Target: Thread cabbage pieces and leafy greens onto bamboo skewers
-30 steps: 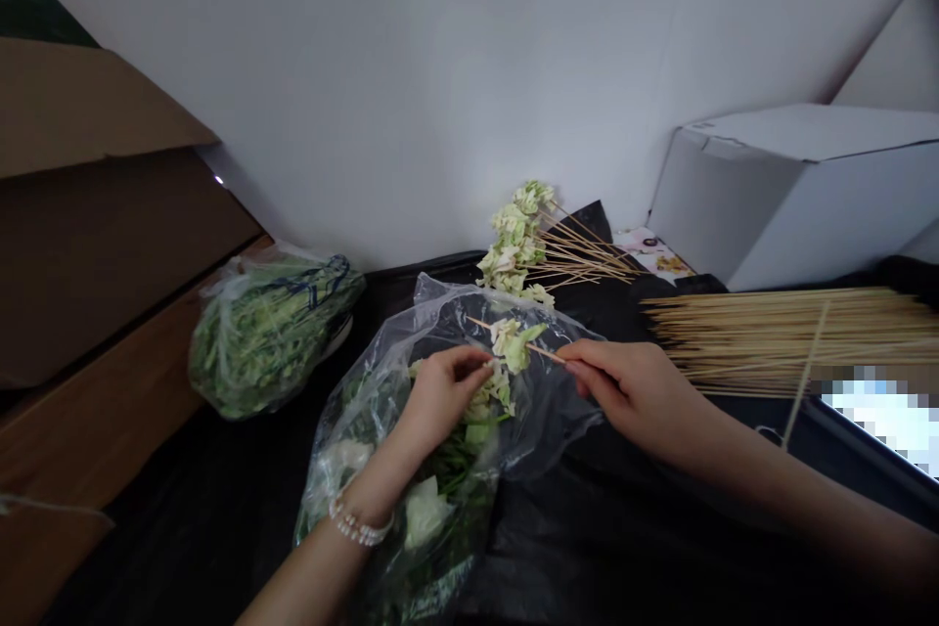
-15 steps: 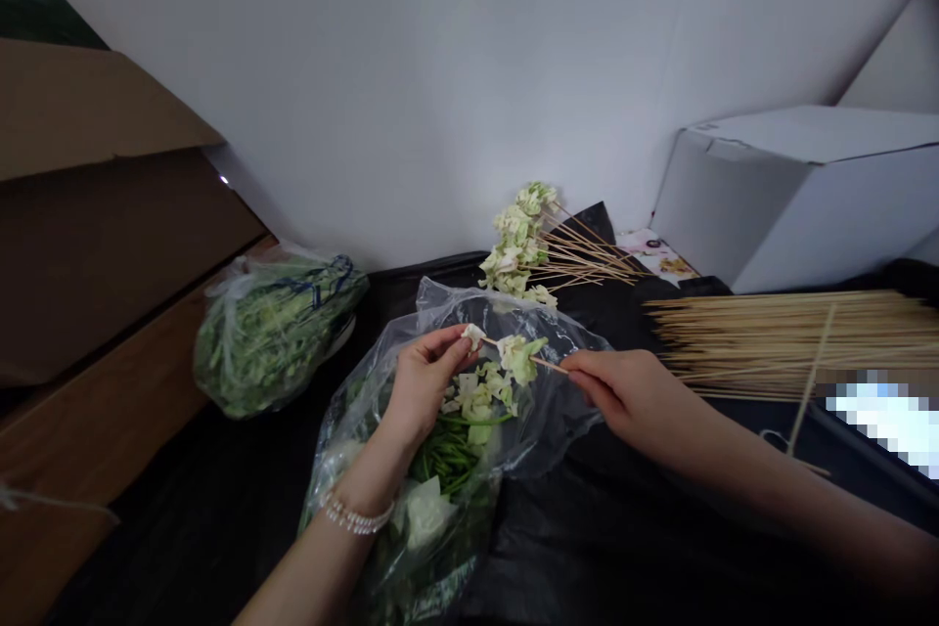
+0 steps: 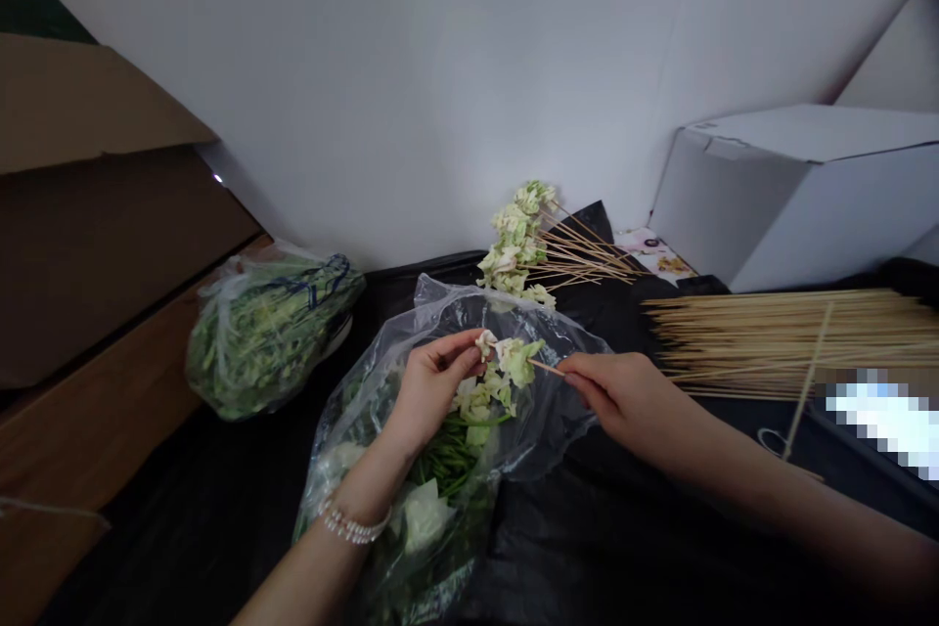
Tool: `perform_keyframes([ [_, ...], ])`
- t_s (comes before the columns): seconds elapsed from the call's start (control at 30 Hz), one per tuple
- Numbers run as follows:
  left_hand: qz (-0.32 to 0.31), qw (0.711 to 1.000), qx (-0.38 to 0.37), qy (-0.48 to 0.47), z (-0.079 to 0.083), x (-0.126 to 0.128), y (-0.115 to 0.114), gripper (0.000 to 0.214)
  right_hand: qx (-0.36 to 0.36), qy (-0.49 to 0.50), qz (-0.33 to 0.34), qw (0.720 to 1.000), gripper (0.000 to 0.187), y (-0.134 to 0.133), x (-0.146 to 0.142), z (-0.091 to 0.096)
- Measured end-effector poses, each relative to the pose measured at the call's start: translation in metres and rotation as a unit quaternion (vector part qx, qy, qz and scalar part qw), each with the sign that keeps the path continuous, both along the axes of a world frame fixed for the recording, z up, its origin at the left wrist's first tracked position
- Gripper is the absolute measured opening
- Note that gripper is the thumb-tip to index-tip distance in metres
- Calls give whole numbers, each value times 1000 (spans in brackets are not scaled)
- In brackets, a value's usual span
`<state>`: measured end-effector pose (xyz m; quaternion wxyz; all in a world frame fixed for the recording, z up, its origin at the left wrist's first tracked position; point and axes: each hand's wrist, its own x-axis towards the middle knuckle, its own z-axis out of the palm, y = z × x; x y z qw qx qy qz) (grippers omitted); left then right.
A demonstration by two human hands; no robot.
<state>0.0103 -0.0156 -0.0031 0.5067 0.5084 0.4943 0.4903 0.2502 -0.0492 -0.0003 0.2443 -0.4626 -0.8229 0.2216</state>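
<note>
My right hand (image 3: 612,396) pinches a wooden skewer (image 3: 547,368) that points left. Pale green cabbage leaves (image 3: 516,362) are threaded on the skewer near its far end. At the tip, my left hand (image 3: 432,386) holds a small cabbage piece (image 3: 485,344) between thumb and fingers; it sits close against the leaves on the stick. Both hands are over an open clear plastic bag (image 3: 543,440). Inside the bag lie loose cabbage pieces (image 3: 475,401), green stems (image 3: 447,460) and a white leafy chunk (image 3: 426,516).
Finished-looking cabbage skewers (image 3: 587,249) lie in a pile at the back. Bare skewers (image 3: 770,337) are heaped at right, near a blurred bright screen (image 3: 887,416). A bag of greens (image 3: 268,333) stands left by a cardboard box (image 3: 110,245). A white box (image 3: 792,196) is back right.
My left hand has moved slightly right along the skewer, bringing the small cabbage piece nearer to the leaves. My right hand has stayed almost in place.
</note>
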Motion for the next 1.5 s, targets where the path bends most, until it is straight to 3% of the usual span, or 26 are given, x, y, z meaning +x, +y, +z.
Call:
perform_keyframes([
  [0.33, -96, 995, -15, 38, 2, 3, -5, 38, 2, -5, -3, 1000, 31, 2, 0, -3],
  [0.43, -41, 997, 16, 66, -5, 2, -1, 32, 13, -11, -9, 1000, 31, 4, 2, -2],
  [0.53, 18, 984, 59, 166, -13, -3, 1, 27, 23, -5, -17, 1000, 31, 5, 5, -1],
  [0.6, -1, 951, 96, 293, -16, -5, 0, 24, 25, -1, -19, 1000, 31, 5, 5, 0],
  [0.7, -79, 855, 126, 497, -15, -4, -5, 23, 23, -4, -20, 1000, 31, 5, 5, -1],
  [0.8, -122, 768, 107, 619, -11, 1, -11, 25, 22, -5, -22, 999, 31, 4, 4, -1],
  [0.87, -124, 735, 91, 660, -9, 3, -14, 25, 23, -4, -22, 999, 31, 4, 4, -1],
  [0.93, -124, 726, 82, 672, -7, 4, -14, 25, 22, -3, -21, 1000, 31, 4, 4, 0],
  [1.03, -111, 766, 91, 627, -6, 2, -13, 23, 19, 1, -17, 1000, 31, 3, 4, 1],
  [1.2, -39, 913, 79, 399, -8, -5, -4, 17, 27, 11, -16, 999, 30, 3, 5, 3],
  [1.3, -15, 974, 35, 223, -9, -7, 1, 21, 24, 12, -13, 1000, 30, 2, 6, 4],
  [1.4, -7, 996, -25, 86, -8, -6, 3, 33, 22, 10, -7, 1000, 30, 2, 6, 4],
  [1.5, -3, 998, -38, 43, -4, -6, 4, 43, 5, 7, 3, 1000, 30, 1, 4, 5],
])
